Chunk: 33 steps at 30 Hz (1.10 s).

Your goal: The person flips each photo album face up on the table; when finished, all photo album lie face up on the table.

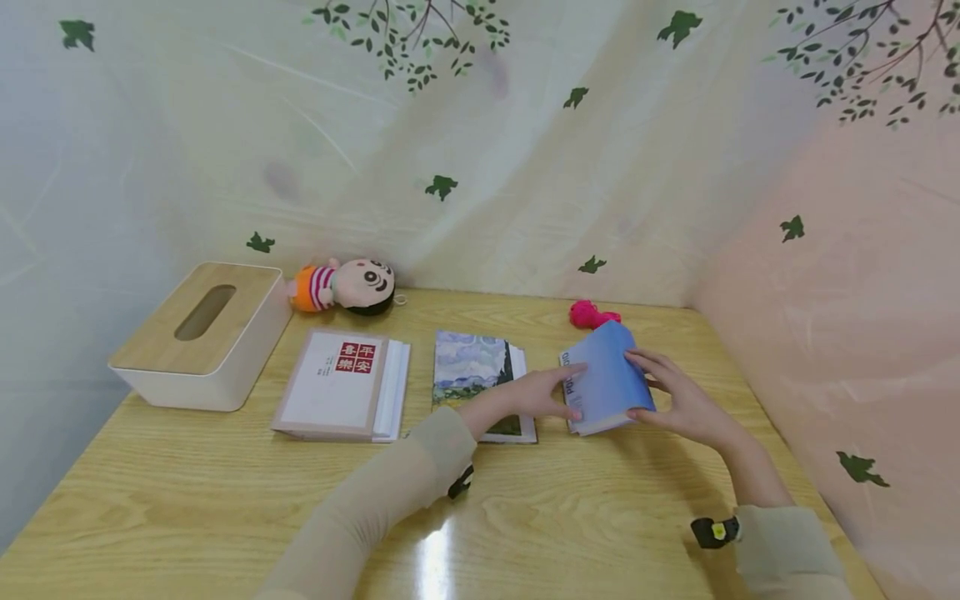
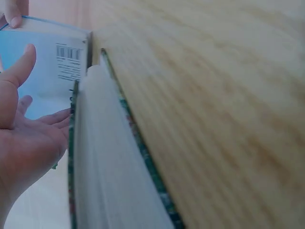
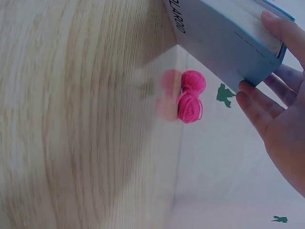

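A thick blue book (image 1: 606, 379) is tilted up from the right part of the table. My right hand (image 1: 682, 404) pinches its right side; in the right wrist view the thumb (image 3: 281, 26) lies at the page edge and the fingers (image 3: 257, 102) lie on the cover. My left hand (image 1: 534, 393) is at the book's left side with fingers spread. In the left wrist view, this hand (image 2: 28, 138) has fairly straight fingers beside the blue back cover (image 2: 45, 57); whether they touch it is unclear. A book with a painted landscape cover (image 1: 468, 362) lies partly beneath the left forearm.
Left of the painted book lies a white book with red squares (image 1: 322, 396). A tissue box with a wooden lid (image 1: 161, 325) stands far left, a doll (image 1: 345, 285) lying beside it. Pink yarn (image 1: 588, 314) sits behind the blue book, near the curtain wall (image 1: 510, 250).
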Each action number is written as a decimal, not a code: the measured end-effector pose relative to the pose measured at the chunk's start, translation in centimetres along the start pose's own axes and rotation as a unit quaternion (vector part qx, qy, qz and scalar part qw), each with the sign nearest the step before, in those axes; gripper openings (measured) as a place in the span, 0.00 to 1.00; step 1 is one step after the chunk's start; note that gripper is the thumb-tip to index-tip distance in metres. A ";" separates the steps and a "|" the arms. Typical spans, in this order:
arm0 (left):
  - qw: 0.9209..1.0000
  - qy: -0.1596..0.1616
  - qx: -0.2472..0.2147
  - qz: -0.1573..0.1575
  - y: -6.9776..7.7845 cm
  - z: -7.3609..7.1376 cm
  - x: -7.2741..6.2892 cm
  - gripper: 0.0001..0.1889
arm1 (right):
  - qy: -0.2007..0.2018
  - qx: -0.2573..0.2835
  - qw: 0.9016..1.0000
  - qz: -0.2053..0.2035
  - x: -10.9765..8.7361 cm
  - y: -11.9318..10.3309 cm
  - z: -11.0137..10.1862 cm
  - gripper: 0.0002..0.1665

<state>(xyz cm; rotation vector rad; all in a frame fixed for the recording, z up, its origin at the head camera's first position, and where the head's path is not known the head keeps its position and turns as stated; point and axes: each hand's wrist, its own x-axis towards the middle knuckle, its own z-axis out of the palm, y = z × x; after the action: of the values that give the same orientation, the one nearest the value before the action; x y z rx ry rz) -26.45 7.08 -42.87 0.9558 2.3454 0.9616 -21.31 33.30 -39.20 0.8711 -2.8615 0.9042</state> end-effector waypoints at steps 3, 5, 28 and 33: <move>1.000 -0.008 -0.015 0.019 0.2 -0.4 -0.1 0.44 | 0.007 -0.012 1.000 -0.013 0.2 -0.3 0.1 0.46; 0.999 -0.009 -0.030 0.033 0.3 -0.7 -0.1 0.45 | 0.013 -0.015 1.000 -0.019 0.3 -0.4 0.2 0.45; 0.991 0.089 -0.089 0.041 1.7 -2.2 -0.3 0.32 | -0.003 0.131 0.991 0.027 1.3 -0.4 2.7 0.56; 0.988 0.092 -0.116 0.044 1.4 -2.2 -0.4 0.34 | 0.007 0.146 0.988 0.049 1.4 -0.6 3.2 0.56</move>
<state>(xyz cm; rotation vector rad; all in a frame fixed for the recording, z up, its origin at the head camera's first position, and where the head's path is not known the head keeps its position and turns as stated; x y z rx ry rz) -26.91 6.57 -40.29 0.9180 2.2852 1.3784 -21.73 30.47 -41.26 0.7402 -2.8258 1.3609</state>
